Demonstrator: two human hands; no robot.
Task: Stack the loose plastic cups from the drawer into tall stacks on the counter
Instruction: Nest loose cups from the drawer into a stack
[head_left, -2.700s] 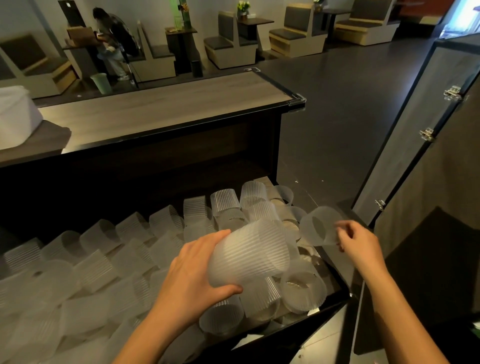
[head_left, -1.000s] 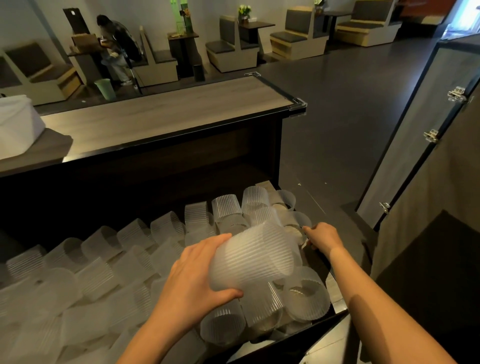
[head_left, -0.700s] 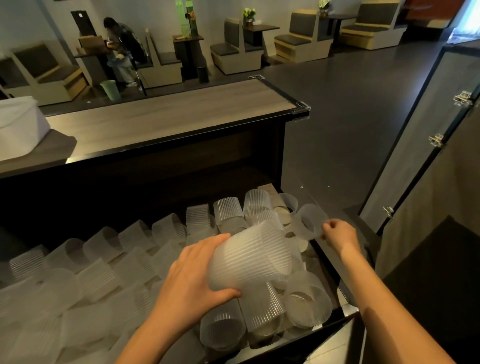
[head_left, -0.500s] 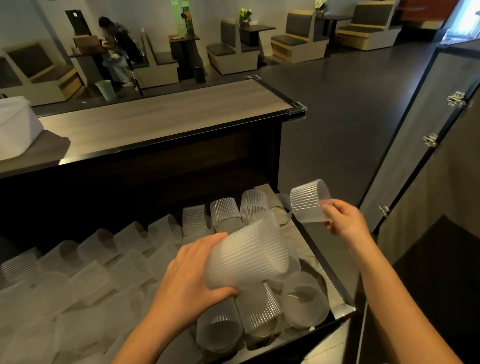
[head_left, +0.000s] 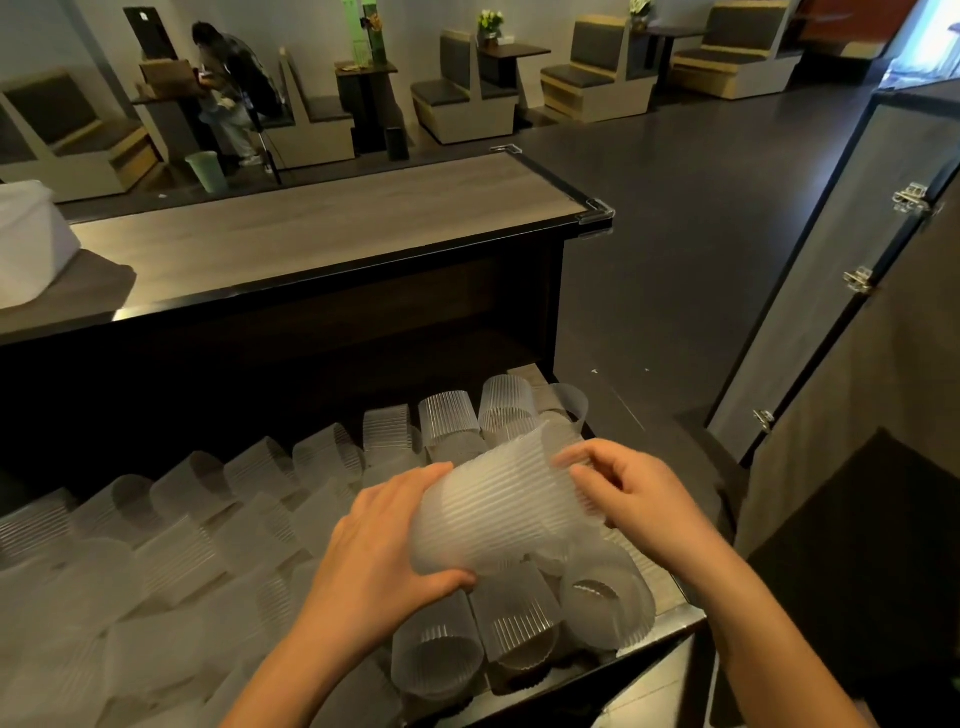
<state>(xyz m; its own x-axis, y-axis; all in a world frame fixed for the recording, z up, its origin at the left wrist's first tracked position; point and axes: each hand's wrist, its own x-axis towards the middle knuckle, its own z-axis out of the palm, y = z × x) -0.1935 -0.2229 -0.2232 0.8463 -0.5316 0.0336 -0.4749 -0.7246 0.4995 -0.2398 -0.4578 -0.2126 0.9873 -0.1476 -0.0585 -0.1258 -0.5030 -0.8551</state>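
Note:
An open drawer below me is full of loose, ribbed, frosted plastic cups lying on their sides. My left hand grips a short stack of nested cups, held sideways above the drawer's right end. My right hand is at the stack's open right end, fingers curled on the rim of a cup that sits in the stack's mouth. The wooden counter runs behind the drawer, with no cup stack visible on it.
A white cloth-like bundle sits on the counter's left end. An open cabinet door with metal hinges stands at the right. Dark floor lies between. Booth seats, tables and a seated person are far behind the counter.
My right hand picked a single cup from the drawer's far right corner, lifted it, and brought it left to the open end of the stack. My left hand kept holding the stack.

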